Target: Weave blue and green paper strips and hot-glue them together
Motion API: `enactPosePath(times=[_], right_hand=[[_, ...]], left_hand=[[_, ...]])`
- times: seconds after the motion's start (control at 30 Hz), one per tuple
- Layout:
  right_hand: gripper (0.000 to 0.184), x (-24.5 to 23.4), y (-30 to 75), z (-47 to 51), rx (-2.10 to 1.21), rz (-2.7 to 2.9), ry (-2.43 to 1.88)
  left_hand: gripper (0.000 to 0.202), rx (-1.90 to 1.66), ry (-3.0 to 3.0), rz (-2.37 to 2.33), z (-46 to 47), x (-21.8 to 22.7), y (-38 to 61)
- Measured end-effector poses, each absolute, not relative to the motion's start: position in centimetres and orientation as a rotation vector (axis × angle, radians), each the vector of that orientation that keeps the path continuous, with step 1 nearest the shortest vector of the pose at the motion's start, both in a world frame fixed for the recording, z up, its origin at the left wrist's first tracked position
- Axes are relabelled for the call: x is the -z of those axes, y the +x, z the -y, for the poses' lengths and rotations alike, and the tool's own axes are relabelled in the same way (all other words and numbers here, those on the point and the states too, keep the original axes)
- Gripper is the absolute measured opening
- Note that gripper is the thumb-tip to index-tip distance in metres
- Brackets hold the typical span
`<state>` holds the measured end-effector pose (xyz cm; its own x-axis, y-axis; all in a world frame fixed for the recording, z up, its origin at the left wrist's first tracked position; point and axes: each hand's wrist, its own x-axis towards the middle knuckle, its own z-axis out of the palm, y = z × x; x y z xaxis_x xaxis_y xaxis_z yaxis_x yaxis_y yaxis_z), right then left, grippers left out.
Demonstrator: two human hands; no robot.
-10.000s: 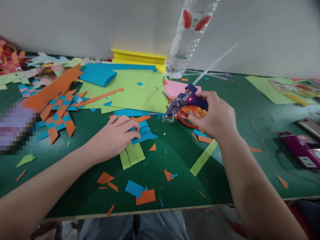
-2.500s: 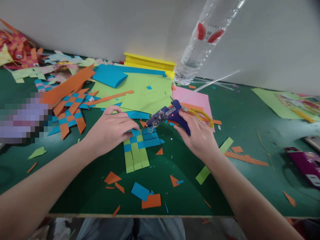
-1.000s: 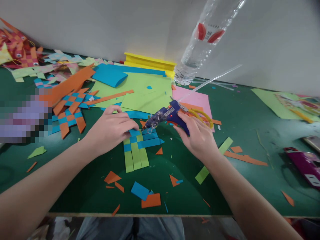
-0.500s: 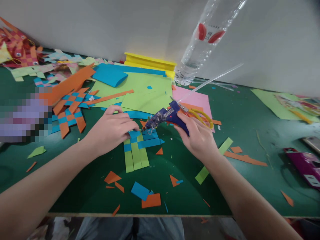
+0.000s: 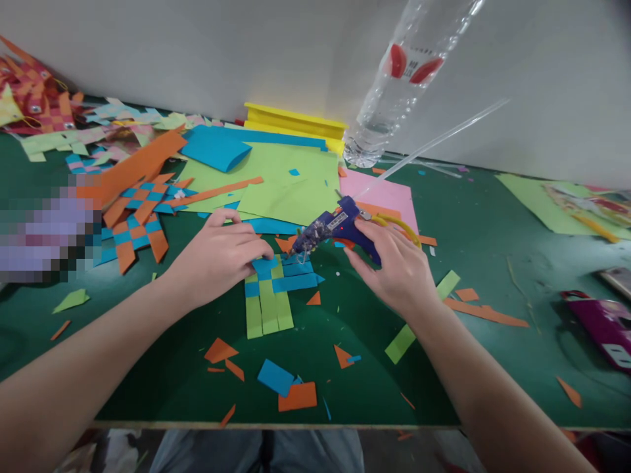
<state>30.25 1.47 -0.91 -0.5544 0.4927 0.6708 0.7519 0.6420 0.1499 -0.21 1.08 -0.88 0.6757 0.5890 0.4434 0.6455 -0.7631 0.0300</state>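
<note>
A small woven paper piece (image 5: 267, 315), with green strips running down and blue strips running across, lies flat on the green table. At its upper left corner my left hand (image 5: 224, 253) has curled fingers closed on the paper's edge; the fingertips are partly hidden. My right hand (image 5: 394, 263) is wrapped round the handle of a blue hot glue gun (image 5: 340, 220) with a small red light on it. The gun's nozzle points down and left, close over the blue strips at the top of the weave. A clear glue stick (image 5: 438, 142) sticks out of its back end.
Behind the gun lie yellow-handled scissors (image 5: 404, 228). A clear water bottle (image 5: 394, 98) stands at the back by green paper sheets (image 5: 290, 187). Woven orange and blue pieces (image 5: 135, 230) lie left. Orange and blue scraps (image 5: 298, 396) dot the front; a purple case (image 5: 599, 328) is right.
My right hand has shifted the glue gun a little to the right, so its nozzle sits farther from my left fingers. My left hand and the woven paper stay put.
</note>
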Motion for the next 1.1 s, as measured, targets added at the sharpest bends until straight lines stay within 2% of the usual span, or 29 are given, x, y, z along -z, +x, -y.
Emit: enactPosePath(times=[0.27, 0.67, 1.1], right_hand=[[0.04, 0.6, 30.6, -1.5, 0.543, 2.247, -1.012], [0.035, 0.3, 31.1, -1.8, 0.668, 2.182, -1.112], [0.039, 0.0, 32.6, -2.6, 0.544, 2.095, -1.336]], left_hand=[[0.027, 0.697, -2.741, 1.004, -1.2, 1.2, -0.2], [0.026, 0.736, -2.736, 0.944, -1.1, 1.2, -0.2], [0.024, 0.738, -2.732, 0.907, -1.2, 1.2, 0.0]])
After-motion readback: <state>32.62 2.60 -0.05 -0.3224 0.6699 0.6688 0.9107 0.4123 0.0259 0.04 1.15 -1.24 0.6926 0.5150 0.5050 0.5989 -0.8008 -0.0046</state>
